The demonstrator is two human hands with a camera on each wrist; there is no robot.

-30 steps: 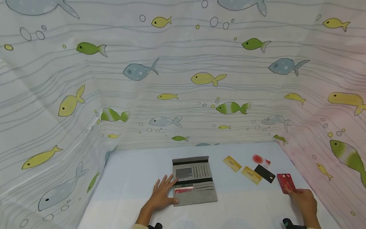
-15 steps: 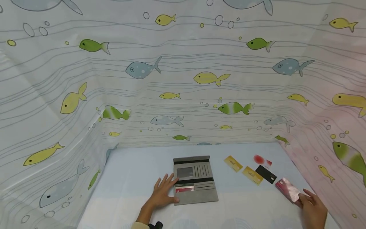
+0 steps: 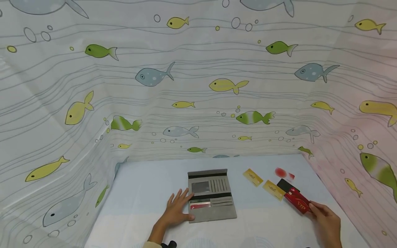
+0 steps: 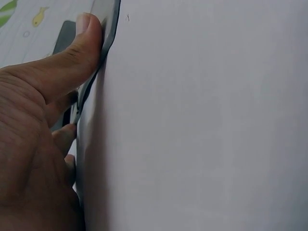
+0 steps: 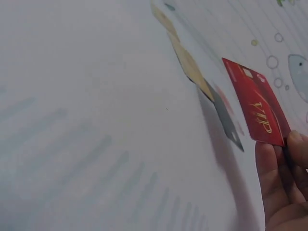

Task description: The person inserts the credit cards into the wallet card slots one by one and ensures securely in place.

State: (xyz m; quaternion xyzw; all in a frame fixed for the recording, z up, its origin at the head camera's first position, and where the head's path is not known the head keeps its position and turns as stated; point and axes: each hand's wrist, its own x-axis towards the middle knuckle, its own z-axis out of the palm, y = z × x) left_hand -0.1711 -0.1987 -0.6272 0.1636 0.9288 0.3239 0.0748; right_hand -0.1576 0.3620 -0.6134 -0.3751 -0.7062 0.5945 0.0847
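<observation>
From afar, I see the right hand (image 3: 327, 219) pinching the red VIP card (image 3: 296, 201) by its near end, long axis angled away leftward, the wallet (image 3: 217, 214) well left, touching the spread left hand (image 3: 176, 210).

Observing pale tabletop (image 3: 139, 186) bearing open grey wallet (image 3: 212, 196); to its right, noting far yellow card (image 3: 253, 177), near yellow card (image 3: 273, 190), black card (image 3: 285, 184), red-printed white card (image 3: 284, 174) beyond.

Left fingers (image 3: 178, 197) apart, right fingers (image 5: 267, 166) pinched.
</observation>
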